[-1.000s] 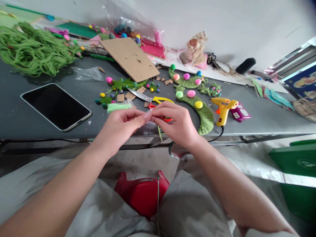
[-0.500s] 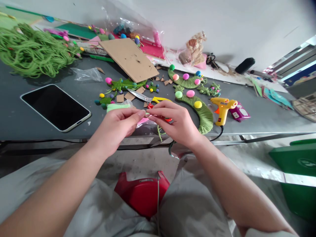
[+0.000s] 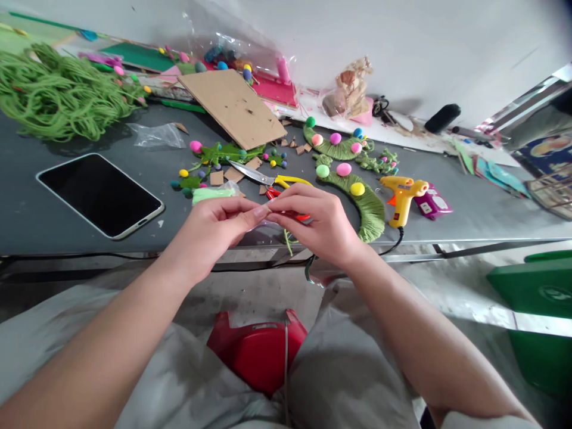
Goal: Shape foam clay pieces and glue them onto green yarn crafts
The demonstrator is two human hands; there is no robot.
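Right of centre, a green-wrapped crescent (image 3: pixel 372 211) is topped with coloured balls (image 3: pixel 357 189). At centre, scissors (image 3: pixel 260 175) are partly covered by the right hand (image 3: pixel 319 226), fingertips pressed to the left hand (image 3: pixel 214 235); any pinched item is hidden.

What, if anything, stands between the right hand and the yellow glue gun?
The larger, nearer green yarn-wrapped crescent lies on the table between the right hand and the yellow glue gun. It looks low enough to reach over.
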